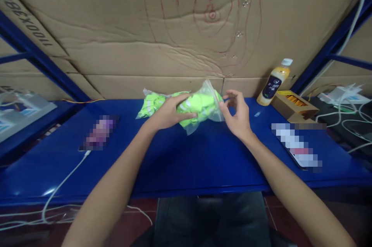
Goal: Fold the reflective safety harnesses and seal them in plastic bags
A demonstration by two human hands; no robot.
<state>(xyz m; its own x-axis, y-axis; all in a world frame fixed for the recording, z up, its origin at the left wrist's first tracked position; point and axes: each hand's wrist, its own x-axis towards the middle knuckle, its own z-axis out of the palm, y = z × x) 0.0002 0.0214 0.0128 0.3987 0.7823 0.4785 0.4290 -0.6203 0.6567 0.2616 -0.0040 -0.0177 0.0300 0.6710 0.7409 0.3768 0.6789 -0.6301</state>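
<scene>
A clear plastic bag [200,107] with bright yellow-green, grey-striped fabric inside is held just above the blue table. My left hand [171,113] grips its left side, thumb in front and fingers behind. At the bag's right end, where the plastic edge stands loose, my right hand [236,113] is curled with its thumb against the edge; its other fingertips are partly hidden. Behind my left hand lies more yellow-green fabric in clear plastic [152,103], apparently a second bag; my hand covers where the two meet.
A phone [100,132] on a white cable lies left, another phone [296,146] right. A drink bottle [273,84] and an open cardboard box [293,105] stand at the back right of the blue table [203,165]. Cardboard [116,26] walls the back; white cables [354,111] run right.
</scene>
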